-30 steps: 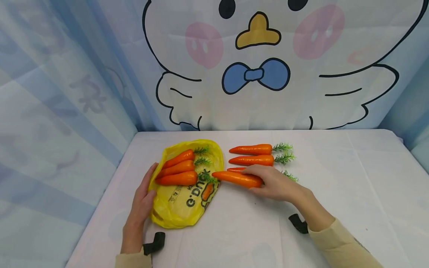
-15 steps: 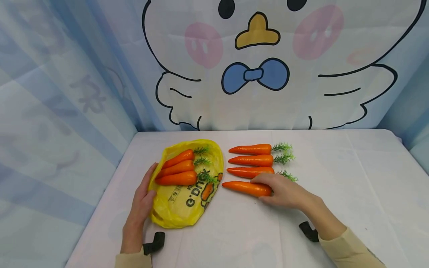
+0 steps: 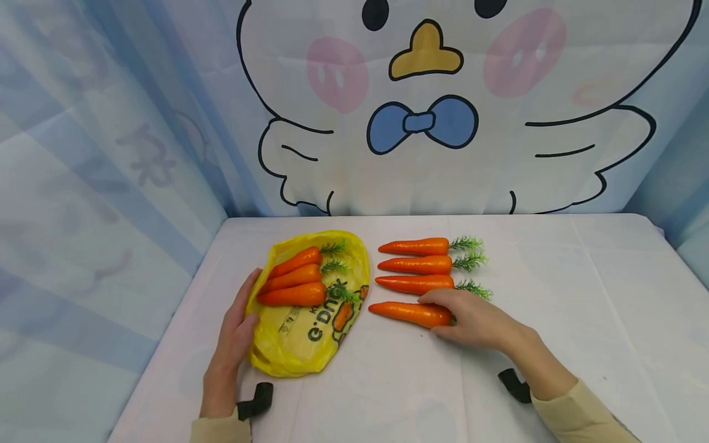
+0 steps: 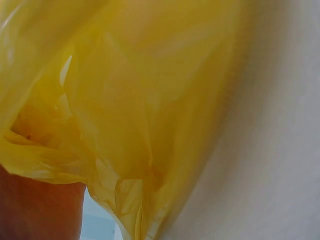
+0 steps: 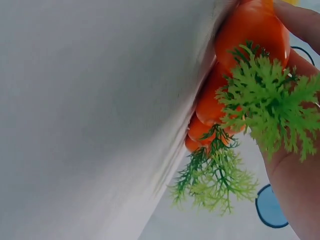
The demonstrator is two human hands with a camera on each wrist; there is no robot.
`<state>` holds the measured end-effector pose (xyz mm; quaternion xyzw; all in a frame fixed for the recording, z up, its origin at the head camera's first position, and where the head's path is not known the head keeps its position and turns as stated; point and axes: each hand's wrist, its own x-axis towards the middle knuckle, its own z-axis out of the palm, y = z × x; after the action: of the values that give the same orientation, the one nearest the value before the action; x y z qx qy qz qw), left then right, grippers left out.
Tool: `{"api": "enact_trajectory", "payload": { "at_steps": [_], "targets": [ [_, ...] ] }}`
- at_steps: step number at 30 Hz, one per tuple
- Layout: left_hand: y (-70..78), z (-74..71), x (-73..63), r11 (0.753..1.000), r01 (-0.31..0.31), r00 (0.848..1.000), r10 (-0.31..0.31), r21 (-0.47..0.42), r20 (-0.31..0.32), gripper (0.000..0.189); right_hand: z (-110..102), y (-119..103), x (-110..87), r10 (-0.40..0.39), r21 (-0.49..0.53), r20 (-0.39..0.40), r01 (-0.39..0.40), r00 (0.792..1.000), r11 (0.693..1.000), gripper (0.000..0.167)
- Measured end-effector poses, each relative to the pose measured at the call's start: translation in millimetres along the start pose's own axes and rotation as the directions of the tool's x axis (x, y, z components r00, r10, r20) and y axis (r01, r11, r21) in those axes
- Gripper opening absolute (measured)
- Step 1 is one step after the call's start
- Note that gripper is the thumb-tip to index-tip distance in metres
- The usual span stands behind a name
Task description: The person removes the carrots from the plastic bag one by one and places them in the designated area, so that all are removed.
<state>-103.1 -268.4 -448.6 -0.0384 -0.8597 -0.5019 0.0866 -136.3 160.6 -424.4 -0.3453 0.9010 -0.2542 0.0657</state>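
My left hand (image 3: 235, 332) holds the left edge of a yellow plastic bag (image 3: 290, 357), which lies spread out with dark printing on it. The bag's crumpled plastic (image 4: 150, 100) fills most of the left wrist view and hides the fingers there. Several carrots are in view; three with green tops lie side by side in the bag, the nearest carrot (image 3: 293, 295) among them. To its right, my right hand (image 3: 479, 323) pinches the leafy end of another carrot (image 3: 410, 312) low at the table. That carrot's green top (image 5: 275, 100) shows in the right wrist view.
Three more carrots lie in a row beyond the right hand, the farthest carrot (image 3: 415, 247) near the back. All rest on a white-covered table (image 3: 399, 381). A printed cloth backdrop (image 3: 432, 178) stands behind, and a pale blue curtain (image 3: 111, 215) hangs at the left.
My right hand has carried the carrot from beside the bag's right edge rightward and nearer, down to the near end of the row. The left hand and bag have stayed put.
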Motion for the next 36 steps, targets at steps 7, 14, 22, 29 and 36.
{"api": "enact_trajectory", "payload": {
  "at_steps": [7, 14, 22, 29, 36],
  "targets": [
    [2.4, -0.3, 1.3, 1.000, 0.004, 1.000, -0.004, 0.007, 0.003, 0.081, -3.5, -3.6, -5.8, 0.008, -0.009, -0.069, -0.009, 0.998, 1.000, 0.042],
    [1.3, -0.1, 1.6, 1.000, 0.012, 1.000, -0.012, 0.003, 0.008, 0.081, 1.2, -4.1, -5.3, -0.006, -0.042, -0.119, 0.001, 0.993, 0.999, 0.037],
    [-0.3, 0.6, 1.7, 1.000, 0.023, 1.000, -0.023, 0.005, 0.009, 0.082, 0.3, -2.7, -6.0, 0.037, -0.054, -0.129, -0.044, 0.991, 0.998, 0.035],
    [0.1, 0.5, 1.3, 1.000, 0.019, 1.000, -0.019, 0.006, 0.010, 0.081, 0.2, 1.9, -6.2, 0.026, -0.062, -0.148, -0.035, 0.989, 0.997, 0.036],
    [-1.1, 0.8, 1.6, 1.000, 0.021, 1.000, -0.021, 0.003, 0.012, 0.081, -0.2, 3.9, -7.4, 0.017, -0.069, -0.176, -0.030, 0.984, 0.997, 0.036]
  ]
}}
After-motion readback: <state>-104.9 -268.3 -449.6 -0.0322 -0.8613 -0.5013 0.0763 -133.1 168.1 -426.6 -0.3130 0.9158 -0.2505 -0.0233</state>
